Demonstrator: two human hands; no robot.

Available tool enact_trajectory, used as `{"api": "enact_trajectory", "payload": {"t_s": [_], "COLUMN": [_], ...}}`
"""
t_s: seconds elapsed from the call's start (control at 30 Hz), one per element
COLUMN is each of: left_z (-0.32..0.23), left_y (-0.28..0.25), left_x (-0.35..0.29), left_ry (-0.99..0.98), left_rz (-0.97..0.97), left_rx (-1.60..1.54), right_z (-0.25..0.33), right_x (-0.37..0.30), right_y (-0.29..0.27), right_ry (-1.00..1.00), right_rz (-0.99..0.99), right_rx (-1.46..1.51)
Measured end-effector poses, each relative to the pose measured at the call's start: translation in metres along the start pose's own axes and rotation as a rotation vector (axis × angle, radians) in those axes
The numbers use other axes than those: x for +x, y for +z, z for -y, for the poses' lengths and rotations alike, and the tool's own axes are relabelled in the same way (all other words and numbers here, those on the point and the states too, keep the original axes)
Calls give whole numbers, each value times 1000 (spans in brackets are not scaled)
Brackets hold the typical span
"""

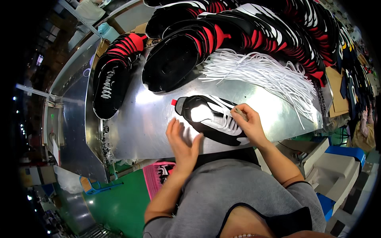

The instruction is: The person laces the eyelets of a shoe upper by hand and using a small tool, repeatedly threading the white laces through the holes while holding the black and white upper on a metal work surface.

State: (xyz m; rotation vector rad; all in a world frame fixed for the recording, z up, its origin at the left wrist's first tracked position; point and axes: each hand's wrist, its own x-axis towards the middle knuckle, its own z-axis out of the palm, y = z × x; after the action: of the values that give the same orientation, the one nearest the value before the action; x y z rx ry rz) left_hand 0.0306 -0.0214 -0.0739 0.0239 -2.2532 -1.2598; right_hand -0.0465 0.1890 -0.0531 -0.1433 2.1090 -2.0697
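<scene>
Head view: 2 bare hands at a metal table, 1 at either end of a shoe top lying near the front edge.

Left hand: wide, fingers up and slightly bent, thumb set well apart; nothing in its grasp. Fingers lie just beside the heel end; thumb tip is close to the shoe's near side, contact cannot be told.

Right hand: narrow, thumb and fingers drawn together over the laced part. Small grey-brown patch at the fingertips; cannot tell whether it is a held item or a finger cover, nor whether a lace is gripped.

Shoe top: black, apparently fabric, with smooth white side bands; heel to upper left, toe to lower right. White lace crosses it in parallel rows. Red tab at the heel.

Beyond: loose heap of thin white laces, long and tangled at the ends. Nested shoe tops, black with red and white, curve behind; 1 further stack at left bears white zigzag marks inside.

Writing: pink sheet below the table carries black-and-white print, too small to read.
</scene>
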Motion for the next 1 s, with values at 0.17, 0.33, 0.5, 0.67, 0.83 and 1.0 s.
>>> {"api": "enact_trajectory", "payload": {"t_s": [0.17,0.33,0.5,0.67,0.83,1.0], "left_z": [-8,-45,-13,130,212,201], "left_y": [-32,-79,-146,-115,-88,-93], "left_x": [4,60,137,241,314,269], "left_ry": [-995,-605,70,-107,57,332], "left_rz": [166,-37,72,19,-41,-193], "left_rx": [-1039,-866,703,1152,870,687], "right_z": [15,31,16,1,4,45], "right_x": [6,24,74,116,128,104], "right_y": [23,49,8,-28,-27,4], "right_ry": [175,191,-542,-614,-635,-656], "right_rz": [165,335,19,44,46,221], "right_rx": [369,274,-726,-1143,-1051,-786]}}
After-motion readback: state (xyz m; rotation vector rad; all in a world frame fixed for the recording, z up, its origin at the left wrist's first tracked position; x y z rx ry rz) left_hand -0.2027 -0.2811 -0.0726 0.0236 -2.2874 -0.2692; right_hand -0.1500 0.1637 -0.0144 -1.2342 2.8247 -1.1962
